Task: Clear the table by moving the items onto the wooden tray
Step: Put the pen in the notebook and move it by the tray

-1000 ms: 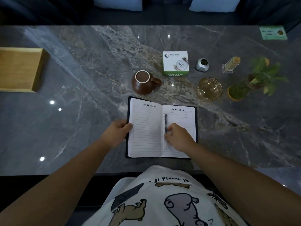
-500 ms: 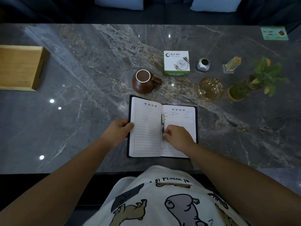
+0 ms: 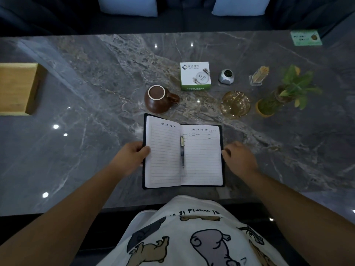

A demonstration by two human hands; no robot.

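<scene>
Two hands flank the open notebook (image 3: pixel 183 156): left hand (image 3: pixel 132 157) grips its 9 o'clock edge, right hand (image 3: pixel 239 157) loosely curled at 3 o'clock, holding nothing; pen (image 3: pixel 182 152) lies along the gutter.

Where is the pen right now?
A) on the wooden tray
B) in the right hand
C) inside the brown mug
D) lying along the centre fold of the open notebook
D: the pen lies along the centre fold of the open notebook, touched by neither hand; the right hand is at the book's right edge and the left hand grips its left edge.
</scene>
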